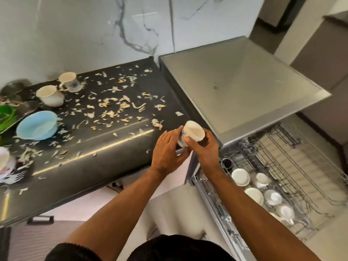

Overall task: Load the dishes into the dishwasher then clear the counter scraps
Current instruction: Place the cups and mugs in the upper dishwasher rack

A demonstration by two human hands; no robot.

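Cup (pixel 192 132), white with a blue print, is held tilted above the counter's (pixel 105 155) right edge, beside the open dishwasher rack (pixel 282 185); the right hand (pixel 206 147) curls around it, the left hand (pixel 167 149) lies open against its side; passed carelessly, it could slip and strike the cups already racked below; scraps (pixel 113 106) litter the counter.

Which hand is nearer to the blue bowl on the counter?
Left. The left hand rests on the cup over the counter edge, right of the blue bowl; the right hand, gripping the cup's other side, is farther right.
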